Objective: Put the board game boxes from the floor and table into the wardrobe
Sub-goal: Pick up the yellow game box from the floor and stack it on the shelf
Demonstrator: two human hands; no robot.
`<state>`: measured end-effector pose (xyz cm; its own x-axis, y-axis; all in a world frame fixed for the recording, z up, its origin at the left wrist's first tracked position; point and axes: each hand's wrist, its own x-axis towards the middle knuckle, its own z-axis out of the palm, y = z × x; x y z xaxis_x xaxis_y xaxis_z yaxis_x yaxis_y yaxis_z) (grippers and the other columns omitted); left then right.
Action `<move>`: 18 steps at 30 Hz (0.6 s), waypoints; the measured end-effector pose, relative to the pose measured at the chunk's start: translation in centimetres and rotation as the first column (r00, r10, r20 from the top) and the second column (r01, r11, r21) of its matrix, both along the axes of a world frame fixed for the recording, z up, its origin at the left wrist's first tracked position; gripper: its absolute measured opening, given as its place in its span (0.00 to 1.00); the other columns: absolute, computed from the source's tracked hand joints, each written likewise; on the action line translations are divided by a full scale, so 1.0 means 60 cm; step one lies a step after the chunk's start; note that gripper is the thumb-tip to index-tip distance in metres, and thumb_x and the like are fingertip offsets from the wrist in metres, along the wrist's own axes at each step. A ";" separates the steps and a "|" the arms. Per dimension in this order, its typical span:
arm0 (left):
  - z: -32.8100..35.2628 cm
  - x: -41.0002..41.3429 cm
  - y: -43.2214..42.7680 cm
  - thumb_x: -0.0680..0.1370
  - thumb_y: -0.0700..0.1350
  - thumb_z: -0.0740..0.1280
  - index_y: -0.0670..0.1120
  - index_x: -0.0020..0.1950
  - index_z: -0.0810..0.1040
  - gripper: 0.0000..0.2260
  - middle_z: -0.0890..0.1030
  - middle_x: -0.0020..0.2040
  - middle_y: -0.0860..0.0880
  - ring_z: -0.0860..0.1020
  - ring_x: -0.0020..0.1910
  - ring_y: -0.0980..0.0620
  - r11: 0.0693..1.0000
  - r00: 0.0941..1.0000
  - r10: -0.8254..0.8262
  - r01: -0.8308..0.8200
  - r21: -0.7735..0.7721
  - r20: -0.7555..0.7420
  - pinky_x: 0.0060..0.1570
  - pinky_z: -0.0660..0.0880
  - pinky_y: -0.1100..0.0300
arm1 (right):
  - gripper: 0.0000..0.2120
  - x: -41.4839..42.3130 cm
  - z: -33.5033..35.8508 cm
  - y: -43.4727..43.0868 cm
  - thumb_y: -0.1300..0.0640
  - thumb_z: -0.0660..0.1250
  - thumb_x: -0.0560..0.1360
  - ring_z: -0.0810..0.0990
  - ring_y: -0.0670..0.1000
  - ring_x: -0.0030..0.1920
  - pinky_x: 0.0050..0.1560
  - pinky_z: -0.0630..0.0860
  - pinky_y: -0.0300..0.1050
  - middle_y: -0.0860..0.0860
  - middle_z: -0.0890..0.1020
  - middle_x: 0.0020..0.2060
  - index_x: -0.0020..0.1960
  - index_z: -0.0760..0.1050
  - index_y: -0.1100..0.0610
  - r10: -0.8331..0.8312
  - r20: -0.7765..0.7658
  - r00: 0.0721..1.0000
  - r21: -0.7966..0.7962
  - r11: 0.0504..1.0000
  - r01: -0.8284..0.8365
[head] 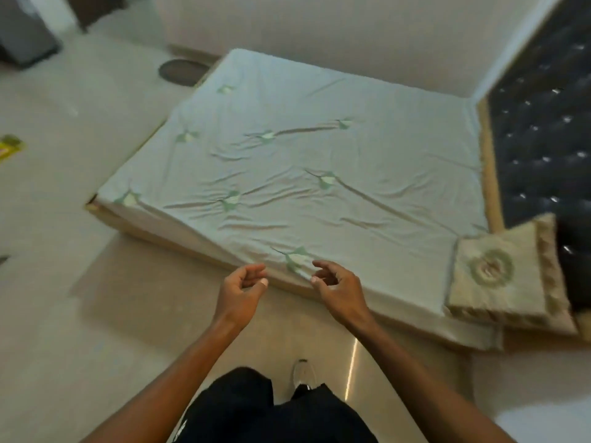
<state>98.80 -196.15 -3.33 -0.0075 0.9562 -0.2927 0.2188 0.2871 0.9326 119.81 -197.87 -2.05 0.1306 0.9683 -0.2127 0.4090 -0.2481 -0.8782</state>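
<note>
The only likely box (9,149) I can see is a flat yellow-green shape on the floor (64,238) at the far left, blurred and cut off by the frame. I judge it to be light, stiff cardboard with a lid that may slip, best taken from under two opposite edges. My left grip (242,286) and right grip (336,284) hang loosely curled, holding nothing. Both are well apart from the box, by the edge of the bed (319,148).

no readable text, labels or numbers anywhere
</note>
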 end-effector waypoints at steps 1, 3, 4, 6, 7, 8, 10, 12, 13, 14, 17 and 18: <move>0.000 -0.035 0.021 0.76 0.38 0.69 0.47 0.60 0.79 0.13 0.84 0.52 0.52 0.81 0.52 0.55 0.997 0.997 0.081 -0.081 -0.002 0.013 0.55 0.78 0.60 | 0.16 -0.034 0.000 0.046 0.58 0.70 0.74 0.81 0.41 0.46 0.44 0.76 0.30 0.46 0.83 0.46 0.61 0.78 0.49 0.067 0.003 0.998 0.004 0.998 -0.067; 0.004 -0.085 0.053 0.76 0.38 0.69 0.47 0.59 0.80 0.13 0.84 0.52 0.51 0.81 0.52 0.55 0.982 0.981 0.190 -0.190 -0.006 0.038 0.55 0.78 0.59 | 0.16 -0.086 -0.001 0.112 0.58 0.70 0.73 0.81 0.41 0.45 0.44 0.75 0.31 0.47 0.84 0.45 0.60 0.78 0.50 0.156 0.014 0.988 0.005 0.988 -0.157; 0.004 -0.120 0.075 0.76 0.37 0.69 0.47 0.59 0.80 0.13 0.84 0.52 0.51 0.81 0.52 0.55 0.966 0.965 0.259 -0.259 -0.007 0.041 0.55 0.78 0.59 | 0.16 -0.124 -0.003 0.153 0.58 0.70 0.73 0.81 0.40 0.44 0.43 0.75 0.30 0.47 0.84 0.44 0.60 0.79 0.50 0.215 0.017 0.976 0.002 0.977 -0.215; 0.002 -0.189 0.112 0.75 0.36 0.69 0.47 0.58 0.81 0.12 0.84 0.51 0.50 0.81 0.51 0.54 0.926 0.925 0.377 -0.377 -0.010 0.049 0.54 0.78 0.59 | 0.16 -0.197 -0.010 0.221 0.58 0.70 0.73 0.81 0.40 0.43 0.43 0.74 0.27 0.47 0.84 0.44 0.61 0.78 0.50 0.321 0.028 0.947 0.003 0.947 -0.321; 0.001 -0.221 0.129 0.75 0.36 0.69 0.46 0.57 0.81 0.12 0.84 0.50 0.50 0.81 0.50 0.54 0.906 0.905 0.422 -0.422 -0.005 0.051 0.54 0.78 0.59 | 0.16 -0.233 -0.014 0.251 0.57 0.70 0.73 0.81 0.40 0.43 0.43 0.74 0.27 0.47 0.84 0.44 0.61 0.78 0.50 0.365 0.036 0.930 0.000 0.931 -0.366; -0.001 -0.269 0.151 0.75 0.35 0.69 0.46 0.57 0.81 0.12 0.84 0.50 0.49 0.81 0.49 0.54 0.883 0.883 0.468 -0.469 0.009 0.049 0.53 0.78 0.60 | 0.16 -0.284 -0.018 0.290 0.57 0.70 0.73 0.81 0.40 0.43 0.44 0.74 0.28 0.47 0.84 0.44 0.61 0.78 0.50 0.415 0.047 0.909 0.008 0.910 -0.415; -0.001 -0.347 0.186 0.75 0.36 0.69 0.46 0.57 0.81 0.12 0.84 0.49 0.50 0.81 0.48 0.55 0.852 0.852 0.522 -0.523 0.024 0.033 0.51 0.78 0.61 | 0.17 -0.366 -0.022 0.350 0.57 0.70 0.73 0.81 0.40 0.43 0.45 0.75 0.29 0.46 0.84 0.44 0.61 0.78 0.50 0.485 0.057 0.873 0.016 0.873 -0.487; 0.001 -0.439 0.219 0.75 0.35 0.69 0.47 0.55 0.81 0.12 0.84 0.48 0.51 0.81 0.45 0.59 0.815 0.816 0.577 -0.578 0.036 0.026 0.48 0.78 0.65 | 0.17 -0.463 -0.021 0.404 0.57 0.70 0.72 0.81 0.40 0.43 0.47 0.77 0.33 0.45 0.84 0.44 0.60 0.78 0.49 0.538 0.060 0.841 0.023 0.841 -0.540; 0.004 -0.489 0.240 0.75 0.35 0.69 0.48 0.54 0.81 0.11 0.84 0.47 0.51 0.80 0.43 0.62 0.797 0.798 0.602 -0.602 0.049 0.023 0.47 0.78 0.67 | 0.16 -0.516 -0.019 0.434 0.57 0.70 0.72 0.81 0.41 0.43 0.47 0.77 0.35 0.45 0.84 0.44 0.60 0.78 0.49 0.561 0.053 0.826 0.025 0.826 -0.562; 0.006 -0.530 0.254 0.75 0.35 0.69 0.49 0.53 0.81 0.11 0.84 0.47 0.50 0.80 0.41 0.64 0.777 0.778 0.628 -0.628 0.051 0.015 0.46 0.77 0.69 | 0.16 -0.560 -0.018 0.456 0.58 0.70 0.72 0.81 0.41 0.42 0.47 0.77 0.36 0.45 0.84 0.44 0.60 0.79 0.49 0.577 0.054 0.815 0.027 0.815 -0.579; 0.013 -0.656 0.305 0.74 0.34 0.69 0.48 0.52 0.81 0.11 0.84 0.47 0.50 0.79 0.40 0.63 0.723 0.725 0.688 -0.688 0.068 0.018 0.44 0.76 0.70 | 0.15 -0.696 -0.009 0.524 0.60 0.70 0.73 0.81 0.40 0.41 0.45 0.75 0.32 0.45 0.84 0.42 0.59 0.79 0.49 0.629 0.029 0.777 0.058 0.775 -0.629; 0.010 -0.705 0.322 0.74 0.34 0.69 0.48 0.52 0.81 0.11 0.84 0.47 0.50 0.80 0.42 0.61 0.697 0.699 0.714 -0.714 0.071 0.019 0.45 0.77 0.69 | 0.15 -0.749 -0.007 0.550 0.60 0.70 0.73 0.81 0.40 0.41 0.45 0.75 0.30 0.45 0.84 0.42 0.59 0.79 0.50 0.652 0.027 0.758 0.073 0.755 -0.652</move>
